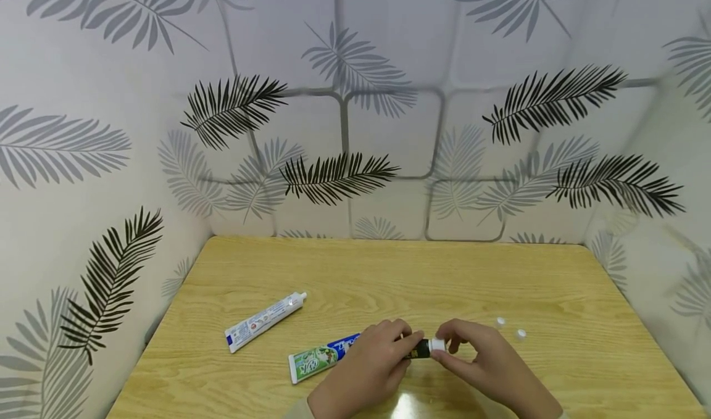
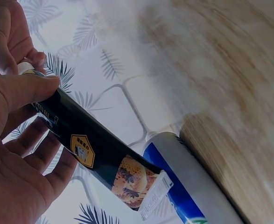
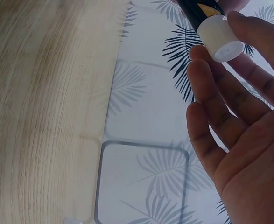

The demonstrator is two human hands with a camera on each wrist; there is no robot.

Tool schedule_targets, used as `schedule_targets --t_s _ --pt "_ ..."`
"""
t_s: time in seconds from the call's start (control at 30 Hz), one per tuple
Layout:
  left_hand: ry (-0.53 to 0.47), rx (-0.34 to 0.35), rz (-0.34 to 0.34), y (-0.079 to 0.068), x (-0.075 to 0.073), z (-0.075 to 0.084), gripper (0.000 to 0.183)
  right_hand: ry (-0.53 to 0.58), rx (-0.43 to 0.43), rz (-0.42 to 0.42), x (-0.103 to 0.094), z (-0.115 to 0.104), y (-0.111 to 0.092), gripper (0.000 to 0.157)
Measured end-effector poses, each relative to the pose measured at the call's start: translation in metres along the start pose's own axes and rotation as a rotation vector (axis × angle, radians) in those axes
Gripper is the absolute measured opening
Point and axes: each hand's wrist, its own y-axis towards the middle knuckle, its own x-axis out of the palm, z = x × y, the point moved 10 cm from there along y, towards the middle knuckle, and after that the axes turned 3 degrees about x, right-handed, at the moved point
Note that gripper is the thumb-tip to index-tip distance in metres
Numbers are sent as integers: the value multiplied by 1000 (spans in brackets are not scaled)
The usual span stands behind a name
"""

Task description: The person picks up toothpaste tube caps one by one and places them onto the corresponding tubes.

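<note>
A black toothpaste tube [image 2: 97, 140] with a bee and honeycomb print is gripped near its neck by the left hand [image 1: 373, 362], thumb on top. Its white cap [image 3: 219, 39] is on the neck end, pinched between thumb and fingers of the right hand [image 1: 489, 360]. In the head view most of the black tube is hidden behind the left hand. Just left of that hand lies a green and blue toothpaste tube [image 1: 316, 362], partly covered by it.
A white toothpaste tube [image 1: 265, 322] with an uncapped nozzle lies at the left of the wooden table [image 1: 422, 271]. Two small white caps, one cap [image 1: 500, 322] and another cap [image 1: 521, 333], sit beyond the right hand. A leaf-patterned wall [image 1: 389, 129] stands behind the table.
</note>
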Motion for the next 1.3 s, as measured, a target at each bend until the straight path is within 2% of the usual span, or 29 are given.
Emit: schedule_targets --t_s 0.23,0.53,0.67,0.8,1.0,1.3 --pt "14 6 -1 0 0 1 36 -3 68 -14 2 6 -1 24" --pt "4 2 2 -1 1 1 37 28 14 -35 1 1 -2 32" --pt "-2 -5 13 -1 0 0 36 56 34 -69 4 4 -3 41" --pt "-8 -5 25 -1 -1 0 36 54 52 -76 4 7 -3 43" --pt "-5 4 14 0 0 0 37 50 62 -82 3 6 -3 37" --pt "-11 4 4 1 1 1 37 36 111 -116 5 13 -4 20"
